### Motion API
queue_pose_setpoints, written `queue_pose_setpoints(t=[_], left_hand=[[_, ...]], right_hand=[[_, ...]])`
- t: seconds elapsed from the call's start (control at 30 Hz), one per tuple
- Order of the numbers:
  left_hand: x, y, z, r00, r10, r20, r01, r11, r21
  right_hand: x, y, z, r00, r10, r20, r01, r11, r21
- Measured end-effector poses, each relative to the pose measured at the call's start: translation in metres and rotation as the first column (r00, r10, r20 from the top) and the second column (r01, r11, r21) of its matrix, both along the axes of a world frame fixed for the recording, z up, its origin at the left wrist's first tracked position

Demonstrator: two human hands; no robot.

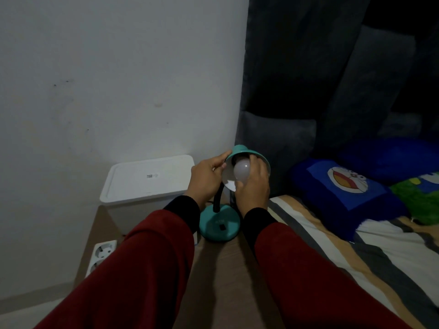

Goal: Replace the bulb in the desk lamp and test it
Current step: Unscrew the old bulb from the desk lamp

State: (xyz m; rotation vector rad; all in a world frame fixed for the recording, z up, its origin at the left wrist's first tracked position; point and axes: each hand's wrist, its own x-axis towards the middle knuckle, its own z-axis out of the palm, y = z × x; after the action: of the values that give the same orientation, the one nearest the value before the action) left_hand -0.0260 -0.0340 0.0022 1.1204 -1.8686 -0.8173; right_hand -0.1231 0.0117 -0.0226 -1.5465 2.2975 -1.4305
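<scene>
Head view, near to far. Two red sleeves with dark cuffs run up from the bottom edge to the centre of the frame. At lower left a white power strip (pixel 101 253) lies against the wall; two sockets can be counted. Above it, one teal lamp base (pixel 219 223) stands on the wooden surface (pixel 221 276), with one dark switch on its top and one black gooseneck rising behind the hands.

At frame centre the left hand (pixel 207 180) is closed on the rim of the teal lamp shade (pixel 244 154), steadying it. The right hand (pixel 253 186) is wrapped around the one white bulb (pixel 242 171), whose base sits up inside the shade; the bulb is unlit. Whether it is going in or coming out cannot be told.

Judgement: the step in hand is turning the bulb in its socket. It is best done with the shade held rigid, the bulb kept square to the socket and turned with light finger pressure only.

Left of centre stands one white lidded bin (pixel 145 181). At right, one striped bed cover (pixel 356 252) and one blue cartoon pillow (pixel 346 186); a dark curtain (pixel 308 67) fills the upper right.
</scene>
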Motion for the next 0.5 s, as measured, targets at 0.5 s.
queue_pose_setpoints(t=[0.5], left_hand=[[-0.0016,-0.0011,0.0009,1.000,0.003,-0.011,-0.003,1.000,0.007]], right_hand=[[-0.0007,0.0043,0.0011,0.992,0.076,0.096,-0.074,0.997,-0.025]])
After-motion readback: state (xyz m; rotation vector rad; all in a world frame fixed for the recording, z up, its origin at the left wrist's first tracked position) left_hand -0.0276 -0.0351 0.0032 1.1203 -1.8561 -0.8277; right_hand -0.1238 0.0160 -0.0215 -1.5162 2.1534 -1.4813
